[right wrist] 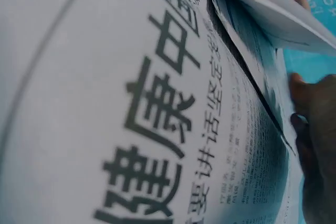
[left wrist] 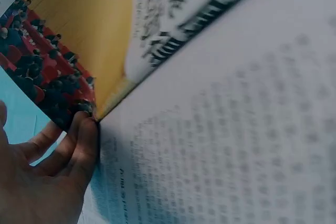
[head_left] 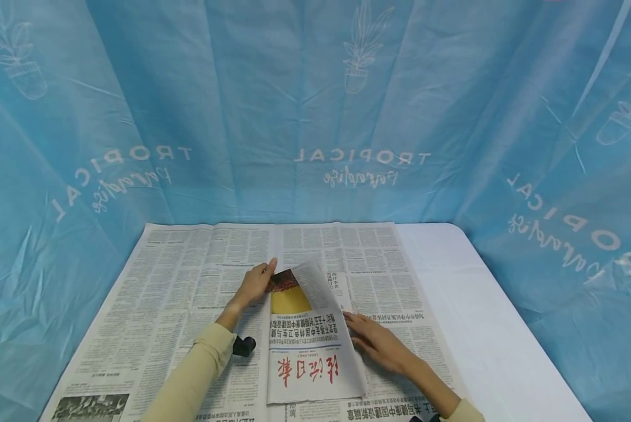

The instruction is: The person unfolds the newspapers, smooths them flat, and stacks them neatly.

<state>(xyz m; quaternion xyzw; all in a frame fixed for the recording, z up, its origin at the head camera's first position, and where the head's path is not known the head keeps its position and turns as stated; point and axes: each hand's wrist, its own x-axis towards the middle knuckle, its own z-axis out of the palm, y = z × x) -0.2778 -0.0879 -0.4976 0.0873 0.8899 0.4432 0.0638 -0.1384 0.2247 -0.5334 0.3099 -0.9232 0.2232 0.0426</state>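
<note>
A folded newspaper (head_left: 310, 351) with red masthead characters and bold black headlines lies on the spread newspaper sheets. Its far part is turned over at an angle, showing a yellow and red photo (head_left: 288, 298) of rows of people. My left hand (head_left: 253, 285) is at the far left corner, its fingers (left wrist: 84, 135) holding the paper's edge by the photo. Beside the right edge rests my right hand (head_left: 376, 343), fingers loosely extended and touching or very near the paper. Part of the right hand (right wrist: 317, 108) shows in the right wrist view, close to the raised layers.
Spread newspaper sheets (head_left: 173, 305) cover much of the white table (head_left: 484, 328), whose bare surface shows along the right. A blue printed curtain (head_left: 273, 105) hangs around the back and both sides.
</note>
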